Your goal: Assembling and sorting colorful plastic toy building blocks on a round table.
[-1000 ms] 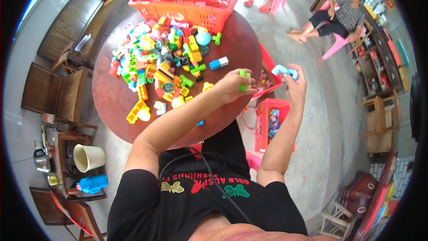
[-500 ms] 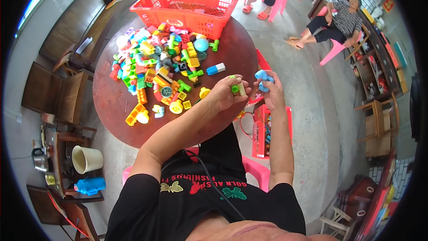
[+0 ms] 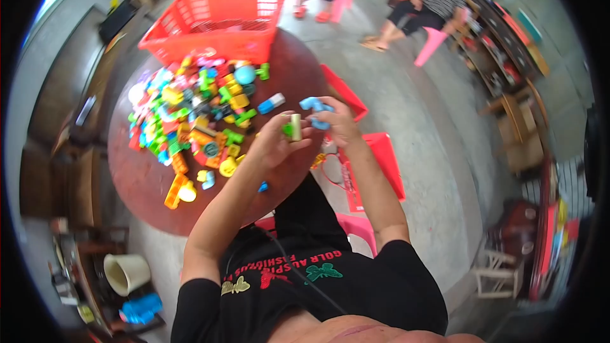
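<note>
My left hand [image 3: 272, 145] cups a green plastic toy piece [image 3: 288, 129] and a pale cream strip-like piece [image 3: 296, 127] over the table's right side. Beside it, my right hand [image 3: 344, 126] pinches light blue toy pieces [image 3: 312, 104] of knobbly shape; how many there are I cannot tell. The two hands nearly meet. Just beyond my left hand lies a blue-and-white block [image 3: 271, 103]. A heap of many-coloured toy blocks [image 3: 190, 124] spreads over the tabletop to the left. Near my left forearm are a yellow round piece [image 3: 228, 166] and a small blue piece [image 3: 263, 187].
A red plastic basket [image 3: 210, 44] stands at the far edge of the round brown table [image 3: 143, 197]. Right of the table, red bins [image 3: 384, 159] sit on the floor. Two people are seated on pink chairs farther back. A cream bucket [image 3: 127, 273] is at lower left.
My hands have drawn closer together, both still holding their pieces. The whole view has shifted, so table and basket appear farther left. The small blue piece by my forearm now shows.
</note>
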### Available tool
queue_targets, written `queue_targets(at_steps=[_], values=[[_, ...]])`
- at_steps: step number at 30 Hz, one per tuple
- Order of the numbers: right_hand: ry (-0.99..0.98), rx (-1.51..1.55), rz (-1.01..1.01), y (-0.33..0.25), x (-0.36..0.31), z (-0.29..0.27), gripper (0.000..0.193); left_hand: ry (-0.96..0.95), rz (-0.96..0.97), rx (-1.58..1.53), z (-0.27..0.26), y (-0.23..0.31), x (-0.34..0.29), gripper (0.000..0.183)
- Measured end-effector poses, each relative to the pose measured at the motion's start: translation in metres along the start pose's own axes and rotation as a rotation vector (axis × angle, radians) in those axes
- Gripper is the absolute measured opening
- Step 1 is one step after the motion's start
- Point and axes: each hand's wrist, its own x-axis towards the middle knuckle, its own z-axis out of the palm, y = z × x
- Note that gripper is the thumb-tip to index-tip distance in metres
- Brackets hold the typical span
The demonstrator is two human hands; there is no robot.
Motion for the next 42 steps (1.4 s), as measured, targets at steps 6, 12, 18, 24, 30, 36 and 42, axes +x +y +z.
queue_targets(at_steps=[6, 12, 18, 24, 30, 36, 42], values=[[0.017, 0.066, -0.032, -0.001, -0.008, -0.013, 0.031, -0.061, -0.055, 0.028, 0.018, -0.006, 0.004, 0.031], [0.028, 0.056, -0.040, -0.003, -0.007, 0.000, 0.031, -0.016, -0.043, 0.028, 0.009, -0.006, 0.004, 0.030], [0.046, 0.087, -0.039, -0.002, -0.010, 0.003, 0.026, -0.037, -0.059, 0.022, 0.009, -0.006, 0.005, 0.030], [0.024, 0.090, -0.015, 0.004, -0.009, 0.003, 0.026, -0.017, -0.050, 0.037, 0.010, -0.008, 0.002, 0.031], [0.031, 0.050, -0.014, -0.002, -0.003, 0.007, 0.027, -0.059, -0.038, 0.032, 0.009, -0.002, 0.004, 0.028], [0.024, 0.060, -0.036, 0.002, -0.002, 0.010, 0.026, -0.055, -0.025, 0.052, 0.004, -0.004, 0.003, 0.031], [0.013, 0.070, -0.013, 0.007, -0.004, 0.010, 0.027, -0.016, -0.025, 0.048, 0.001, -0.005, 0.000, 0.026]])
